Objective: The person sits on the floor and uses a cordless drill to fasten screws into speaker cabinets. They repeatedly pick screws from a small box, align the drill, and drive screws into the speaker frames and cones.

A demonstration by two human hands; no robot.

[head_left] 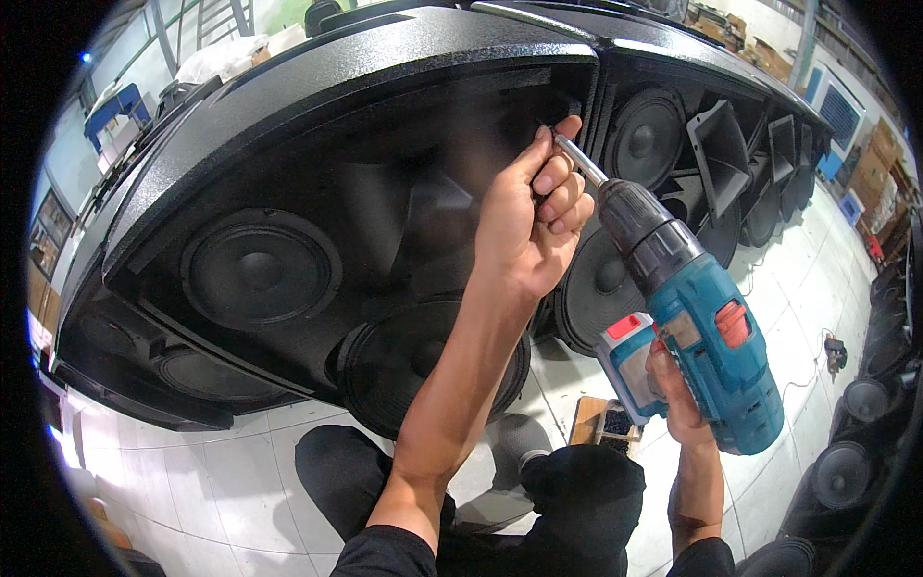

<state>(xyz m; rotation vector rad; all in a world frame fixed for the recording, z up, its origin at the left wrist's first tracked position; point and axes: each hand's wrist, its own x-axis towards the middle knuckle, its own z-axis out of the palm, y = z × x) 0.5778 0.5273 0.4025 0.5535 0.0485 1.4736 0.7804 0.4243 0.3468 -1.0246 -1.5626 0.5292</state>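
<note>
My right hand (681,399) grips a teal and black cordless drill (716,337) by its handle. A long silver bit holder (583,162) runs from the drill's chuck up to the left. At its tip my left hand (529,226) is closed, thumb and forefinger pinched together; whatever sits between them is too small to make out. Both hands are before the upper right corner of a large black speaker cabinet (317,106). Its grille is off, showing a round speaker cone (258,271) at left and a larger one (423,361) at lower middle.
Beside it on the right stands another black cabinet with cones and a horn (719,149). On the tiled floor (212,481) by my feet lies a small tray (615,423) of dark small parts. More speakers (842,473) line the right edge. A cable trails over the floor.
</note>
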